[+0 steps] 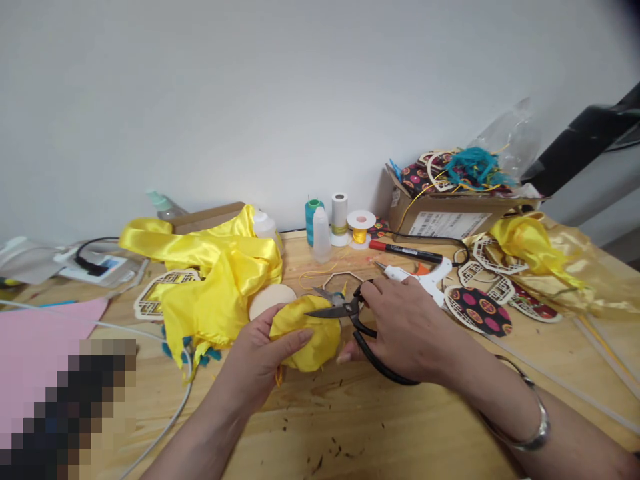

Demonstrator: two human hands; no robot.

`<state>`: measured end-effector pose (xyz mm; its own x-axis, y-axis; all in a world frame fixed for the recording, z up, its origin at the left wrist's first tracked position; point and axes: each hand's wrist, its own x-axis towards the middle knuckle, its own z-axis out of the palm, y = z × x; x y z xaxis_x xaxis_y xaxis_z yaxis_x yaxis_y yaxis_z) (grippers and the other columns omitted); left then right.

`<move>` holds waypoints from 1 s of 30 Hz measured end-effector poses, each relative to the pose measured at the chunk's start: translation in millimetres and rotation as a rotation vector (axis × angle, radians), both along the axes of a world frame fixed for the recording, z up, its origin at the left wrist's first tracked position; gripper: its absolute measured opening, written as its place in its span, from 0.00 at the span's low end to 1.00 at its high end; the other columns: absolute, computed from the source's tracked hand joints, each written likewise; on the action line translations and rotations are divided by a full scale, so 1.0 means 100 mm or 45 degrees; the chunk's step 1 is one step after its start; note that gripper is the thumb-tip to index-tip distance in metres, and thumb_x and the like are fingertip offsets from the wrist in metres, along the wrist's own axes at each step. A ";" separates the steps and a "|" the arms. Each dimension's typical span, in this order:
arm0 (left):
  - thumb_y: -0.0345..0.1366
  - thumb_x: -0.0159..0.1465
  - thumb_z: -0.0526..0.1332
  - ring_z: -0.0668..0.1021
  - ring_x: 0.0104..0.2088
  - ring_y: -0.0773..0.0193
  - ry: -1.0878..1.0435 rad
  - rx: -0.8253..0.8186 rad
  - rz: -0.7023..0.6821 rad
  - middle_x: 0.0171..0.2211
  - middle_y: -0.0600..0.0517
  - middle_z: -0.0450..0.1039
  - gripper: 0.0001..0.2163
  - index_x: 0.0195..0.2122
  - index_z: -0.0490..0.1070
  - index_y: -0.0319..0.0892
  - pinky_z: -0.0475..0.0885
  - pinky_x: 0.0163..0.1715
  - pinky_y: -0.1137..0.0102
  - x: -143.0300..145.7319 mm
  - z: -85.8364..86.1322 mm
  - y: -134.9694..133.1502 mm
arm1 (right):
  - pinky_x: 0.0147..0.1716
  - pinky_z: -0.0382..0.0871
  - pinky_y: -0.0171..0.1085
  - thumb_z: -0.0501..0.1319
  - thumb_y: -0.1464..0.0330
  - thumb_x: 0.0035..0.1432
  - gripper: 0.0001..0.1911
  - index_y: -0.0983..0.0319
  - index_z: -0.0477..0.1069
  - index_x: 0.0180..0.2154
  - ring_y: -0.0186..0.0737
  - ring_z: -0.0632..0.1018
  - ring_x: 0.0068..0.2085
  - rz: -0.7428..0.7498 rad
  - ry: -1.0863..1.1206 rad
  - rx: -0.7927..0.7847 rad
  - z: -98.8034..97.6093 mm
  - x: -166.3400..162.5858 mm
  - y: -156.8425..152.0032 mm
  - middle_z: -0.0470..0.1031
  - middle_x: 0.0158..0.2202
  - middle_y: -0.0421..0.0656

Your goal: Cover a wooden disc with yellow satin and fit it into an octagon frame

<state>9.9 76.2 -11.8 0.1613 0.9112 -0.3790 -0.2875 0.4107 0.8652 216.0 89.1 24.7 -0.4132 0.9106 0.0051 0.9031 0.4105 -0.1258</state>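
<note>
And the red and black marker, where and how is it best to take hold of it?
Probably pinch the marker from above, fingers across the middle of its black barrel. It lies flat, roughly left to right, with the glue gun close in front and the cardboard box behind, so coming down looks easier.

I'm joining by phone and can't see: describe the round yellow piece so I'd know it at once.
Look near the middle of the wooden table, where the right hand holds black-handled scissors. The left hand grips the round yellow piece at their open blades. Its round outline sets it apart from the loose yellow cloth to its left, and its colour from the pale disc behind.
</note>
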 end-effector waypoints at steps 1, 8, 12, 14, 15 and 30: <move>0.30 0.49 0.71 0.81 0.30 0.61 0.002 0.000 0.003 0.34 0.50 0.81 0.17 0.40 0.74 0.40 0.77 0.31 0.70 0.00 0.00 0.00 | 0.38 0.63 0.52 0.49 0.41 0.53 0.33 0.64 0.68 0.37 0.55 0.75 0.36 -0.006 -0.004 0.011 0.00 0.00 0.00 0.74 0.35 0.52; 0.31 0.48 0.72 0.82 0.32 0.59 0.011 -0.004 0.030 0.34 0.48 0.81 0.17 0.40 0.74 0.39 0.77 0.32 0.70 0.01 0.03 -0.01 | 0.35 0.62 0.50 0.47 0.42 0.55 0.31 0.63 0.68 0.36 0.55 0.76 0.34 -0.035 0.009 0.056 -0.03 0.00 -0.01 0.75 0.33 0.51; 0.31 0.47 0.72 0.82 0.32 0.59 0.002 -0.014 0.034 0.34 0.47 0.81 0.19 0.41 0.74 0.39 0.77 0.33 0.69 0.01 0.02 0.00 | 0.33 0.63 0.49 0.47 0.43 0.57 0.30 0.63 0.68 0.37 0.55 0.77 0.34 -0.056 0.000 0.054 -0.02 -0.01 -0.02 0.75 0.32 0.50; 0.31 0.47 0.72 0.82 0.32 0.59 -0.010 -0.020 0.044 0.34 0.48 0.81 0.20 0.42 0.73 0.39 0.77 0.33 0.69 0.01 0.01 0.00 | 0.33 0.63 0.48 0.47 0.44 0.57 0.30 0.63 0.68 0.36 0.54 0.77 0.34 -0.062 -0.010 0.056 -0.01 -0.01 -0.03 0.76 0.32 0.50; 0.31 0.47 0.72 0.82 0.32 0.60 -0.016 -0.023 0.051 0.34 0.48 0.81 0.20 0.42 0.73 0.39 0.77 0.33 0.69 0.01 0.01 0.00 | 0.33 0.63 0.48 0.47 0.44 0.58 0.29 0.63 0.68 0.36 0.54 0.77 0.34 -0.065 -0.016 0.058 -0.01 -0.01 -0.03 0.76 0.31 0.49; 0.29 0.48 0.72 0.81 0.32 0.59 -0.091 -0.024 0.063 0.35 0.46 0.81 0.22 0.44 0.73 0.38 0.77 0.32 0.68 0.01 -0.01 0.01 | 0.31 0.60 0.44 0.48 0.44 0.56 0.29 0.62 0.69 0.32 0.51 0.78 0.31 -0.093 -0.037 0.081 0.00 -0.02 0.02 0.78 0.29 0.47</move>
